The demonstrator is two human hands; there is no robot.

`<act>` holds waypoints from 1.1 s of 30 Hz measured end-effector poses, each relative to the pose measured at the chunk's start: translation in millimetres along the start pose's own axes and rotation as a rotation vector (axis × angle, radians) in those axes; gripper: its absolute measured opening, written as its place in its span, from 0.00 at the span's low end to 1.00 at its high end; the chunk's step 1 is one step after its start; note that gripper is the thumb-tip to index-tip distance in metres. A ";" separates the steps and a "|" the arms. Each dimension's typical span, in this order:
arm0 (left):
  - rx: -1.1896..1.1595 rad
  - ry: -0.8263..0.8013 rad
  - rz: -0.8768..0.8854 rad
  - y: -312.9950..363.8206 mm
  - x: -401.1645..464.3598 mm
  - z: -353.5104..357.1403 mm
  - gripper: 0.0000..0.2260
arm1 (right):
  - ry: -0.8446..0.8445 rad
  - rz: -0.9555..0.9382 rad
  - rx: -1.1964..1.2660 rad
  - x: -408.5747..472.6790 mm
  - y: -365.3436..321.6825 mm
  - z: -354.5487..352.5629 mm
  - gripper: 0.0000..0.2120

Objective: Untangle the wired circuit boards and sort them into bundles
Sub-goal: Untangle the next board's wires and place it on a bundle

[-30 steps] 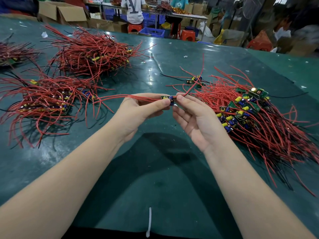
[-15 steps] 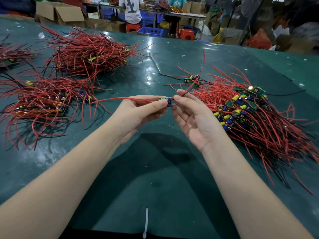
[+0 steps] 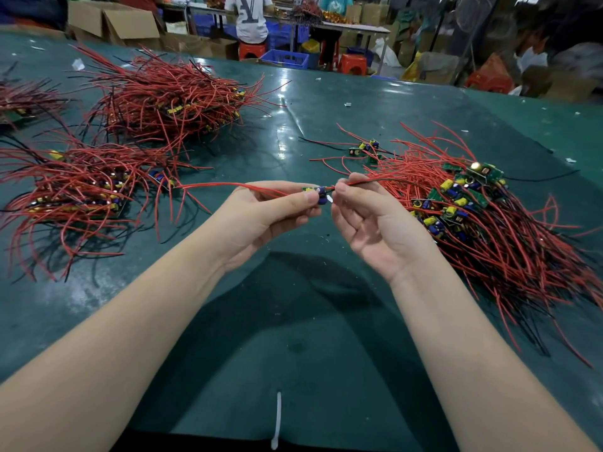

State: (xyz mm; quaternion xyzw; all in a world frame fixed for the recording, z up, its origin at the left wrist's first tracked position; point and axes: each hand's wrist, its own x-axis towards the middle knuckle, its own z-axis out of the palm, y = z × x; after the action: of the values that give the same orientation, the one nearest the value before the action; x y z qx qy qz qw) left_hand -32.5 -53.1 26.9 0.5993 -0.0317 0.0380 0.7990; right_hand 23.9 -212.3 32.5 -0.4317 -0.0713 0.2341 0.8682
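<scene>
Circuit board (image 3: 318,193), frame centre, is pinched by the left hand (image 3: 261,220); its red wire (image 3: 359,182), previously upright, is now drawn level by the right hand (image 3: 368,223). Separation from the tangled pile (image 3: 489,223) appears advanced.

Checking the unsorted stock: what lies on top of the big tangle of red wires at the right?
Small green circuit boards with yellow and blue parts lie on the tangle of red wires; anything under it is covered.
</scene>
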 end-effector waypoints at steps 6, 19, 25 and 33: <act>0.050 0.026 0.009 -1.3 0.6 -0.5 0.08 | 0.096 0.036 -0.054 3.3 6.0 -3.7 0.17; 0.086 0.141 0.062 -3.3 3.3 -0.6 0.08 | 0.158 -0.044 -0.181 3.2 3.1 -5.0 0.06; 0.146 0.088 0.125 -3.3 2.2 -2.7 0.10 | 0.174 0.120 -0.114 2.7 5.6 -5.6 0.05; 0.092 0.147 0.127 -3.4 5.6 -5.0 0.08 | 0.132 0.049 -0.042 4.2 0.9 -4.1 0.04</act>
State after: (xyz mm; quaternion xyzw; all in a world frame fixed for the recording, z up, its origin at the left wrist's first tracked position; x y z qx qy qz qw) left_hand -26.5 -49.1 22.8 0.6279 -0.0091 0.1340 0.7667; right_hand 28.6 -212.8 28.9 -0.4658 -0.0082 0.2246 0.8559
